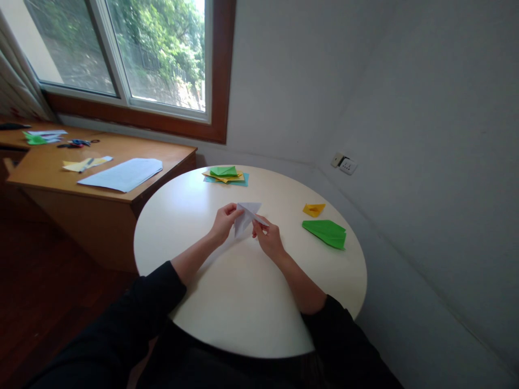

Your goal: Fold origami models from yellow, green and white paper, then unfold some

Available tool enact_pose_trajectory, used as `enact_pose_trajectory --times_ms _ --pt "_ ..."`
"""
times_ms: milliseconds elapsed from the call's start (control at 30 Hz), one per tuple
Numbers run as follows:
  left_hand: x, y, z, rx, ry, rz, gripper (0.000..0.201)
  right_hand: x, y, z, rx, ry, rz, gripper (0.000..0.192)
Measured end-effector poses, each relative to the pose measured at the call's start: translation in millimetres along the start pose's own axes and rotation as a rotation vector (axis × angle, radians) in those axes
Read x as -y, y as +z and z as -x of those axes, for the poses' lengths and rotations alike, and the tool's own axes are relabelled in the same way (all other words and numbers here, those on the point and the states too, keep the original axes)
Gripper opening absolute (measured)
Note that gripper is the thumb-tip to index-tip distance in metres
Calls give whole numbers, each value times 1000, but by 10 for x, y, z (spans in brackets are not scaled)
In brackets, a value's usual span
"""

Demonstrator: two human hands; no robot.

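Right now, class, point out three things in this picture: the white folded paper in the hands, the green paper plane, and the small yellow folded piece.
white folded paper [246, 215], head view, on its upper flap.
green paper plane [326, 233], head view, mid-wing.
small yellow folded piece [313, 209], head view, its centre.

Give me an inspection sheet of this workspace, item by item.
Surface: round white table, matte.
Job's things: folded white paper piece, held above the table by both hands.
Clutter: green folded paper plane; small yellow folded paper; stack of green, yellow and teal paper sheets.
Grips: left hand and right hand pinch the white paper.
Cables: nothing seen.
Surroundings: wooden side desk with papers; window; white wall socket.
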State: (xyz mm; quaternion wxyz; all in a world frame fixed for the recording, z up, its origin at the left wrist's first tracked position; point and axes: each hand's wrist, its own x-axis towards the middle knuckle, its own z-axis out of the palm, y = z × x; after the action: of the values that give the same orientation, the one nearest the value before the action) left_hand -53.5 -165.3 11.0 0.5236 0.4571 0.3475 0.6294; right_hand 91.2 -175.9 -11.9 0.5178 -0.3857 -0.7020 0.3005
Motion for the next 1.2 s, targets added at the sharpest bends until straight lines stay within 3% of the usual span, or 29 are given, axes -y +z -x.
enact_pose_trajectory --times_ms 167,333,600,867,1200 --pt "-33 20 28 41 -34 -11 26 8 -4 -27 -41 71 -80 31" --pt "-47 28 47 88 -65 -34 32 36 -26 -53 -99 126 -31 48" --pt "19 -13 24 133 -102 -47 34 29 -35 -84 -241 198 -165 35" --pt "-19 5 52 145 -123 -54 37 36 -65 -85 -344 180 -187 39" --pt "-38 48 46 45 -138 -105 34 90 -57 -35 -232 127 -203 45"
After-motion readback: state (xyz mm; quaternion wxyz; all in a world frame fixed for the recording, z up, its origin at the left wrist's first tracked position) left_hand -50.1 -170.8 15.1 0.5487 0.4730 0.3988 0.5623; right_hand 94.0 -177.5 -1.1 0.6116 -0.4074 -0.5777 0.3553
